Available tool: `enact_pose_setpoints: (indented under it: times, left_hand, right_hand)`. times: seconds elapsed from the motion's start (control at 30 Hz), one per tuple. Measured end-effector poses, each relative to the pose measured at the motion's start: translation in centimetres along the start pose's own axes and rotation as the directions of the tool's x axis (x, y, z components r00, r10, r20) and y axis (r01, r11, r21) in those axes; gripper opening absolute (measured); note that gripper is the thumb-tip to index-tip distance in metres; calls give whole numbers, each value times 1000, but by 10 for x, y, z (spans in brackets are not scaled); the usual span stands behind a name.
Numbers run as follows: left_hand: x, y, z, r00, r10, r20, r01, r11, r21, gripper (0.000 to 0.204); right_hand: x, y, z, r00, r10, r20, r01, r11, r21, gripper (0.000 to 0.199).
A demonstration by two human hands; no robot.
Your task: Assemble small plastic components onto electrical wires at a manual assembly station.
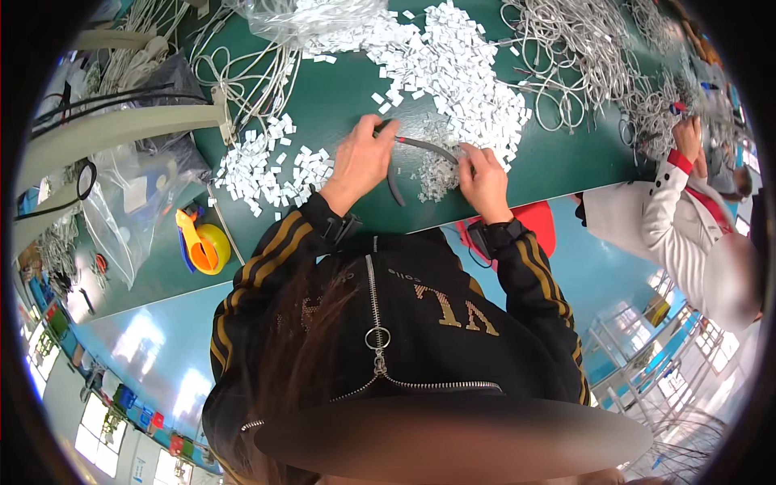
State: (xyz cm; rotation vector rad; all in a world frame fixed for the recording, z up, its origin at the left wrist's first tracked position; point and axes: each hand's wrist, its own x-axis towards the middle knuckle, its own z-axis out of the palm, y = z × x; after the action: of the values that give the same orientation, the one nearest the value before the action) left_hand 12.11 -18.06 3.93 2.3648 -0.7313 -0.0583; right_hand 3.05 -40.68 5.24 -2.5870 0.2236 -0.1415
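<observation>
Left hand: the left hand (361, 162) lies palm down on the green table (339, 93), fingers curled around one end of a grey cable (424, 147), pinching it near a small red mark.
Right hand: the right hand (482, 179) is closed on the other end of the same cable, knuckles up, beside a small heap of clear bits.
Cable: one grey cable, arched between the two hands, with a dark length of it (395, 190) hanging down toward the table edge between the wrists.
White tags: too many to count; one large heap (457, 73) just beyond the hands, one smaller scatter (271, 170) to the left of the left hand.
Plastic bags: two in view, one clear bag (303, 18) at the far edge holding more white pieces, one crumpled bag (133, 206) at the left.
Cable bundles: one loose pile of white cables (250, 77) at upper left, one tangled mass of grey cables (582, 52) at upper right.
Tape dispenser: one, yellow and orange (204, 246), near the left table edge.
Other person: one, in a white sleeve with a red cuff (663, 214), hand (689, 137) at the grey cables on the right.
Surface: a long green table, cluttered.
Room: a workshop with a shiny blue floor (602, 275) and metal racks (647, 347) at lower right.
</observation>
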Motion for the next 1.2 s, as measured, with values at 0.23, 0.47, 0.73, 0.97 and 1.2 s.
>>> enact_pose_setpoints:
  times: [0.23,0.47,0.73,0.97,1.2]
  left_hand:
    - [-7,8,14,986,75,146,-76,997,1,32]
    - [-10,2,19,989,74,126,-82,995,64,29]
    - [-11,-2,25,995,68,69,-73,995,72,27]
    - [-10,-1,26,995,94,28,-96,992,81,28]
    - [-7,11,17,999,49,25,-51,993,111,27]
  right_hand:
    - [-8,7,12,1000,27,-7,-26,989,148,17]
    - [19,48,12,991,-75,-107,83,994,74,20]
    - [35,43,-6,965,-225,-137,210,971,-117,28]
    - [62,67,4,923,-373,-96,341,907,-247,40]
    - [94,58,-1,883,-445,-148,376,861,-344,32]
